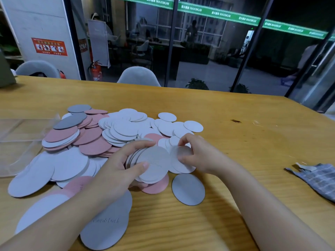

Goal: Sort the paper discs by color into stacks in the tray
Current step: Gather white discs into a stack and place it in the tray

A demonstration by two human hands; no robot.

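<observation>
White round paper discs sit fanned in your left hand, fingers clamped on them; your right hand pinches one white paper disc beside them, clear plastic tray far left.

Evenly lit indoor view of a wooden tabletop from above, with dark glass beyond and mild softness throughout.

Soft overhead light falls across the tabletop, bright in the middle and warmer toward the near edge. The hands, left and right, cast faint, diffuse shadows onto the pale discs and the wood beneath the forearms. The far glass wall is dim and mirrors the room, with a green strip glowing along its top. Wide-angle distortion bends the tabletop's far edge and stretches the forearms and near discs at the bottom. Fine detail is slightly smeared, most at the left and right edges.
</observation>
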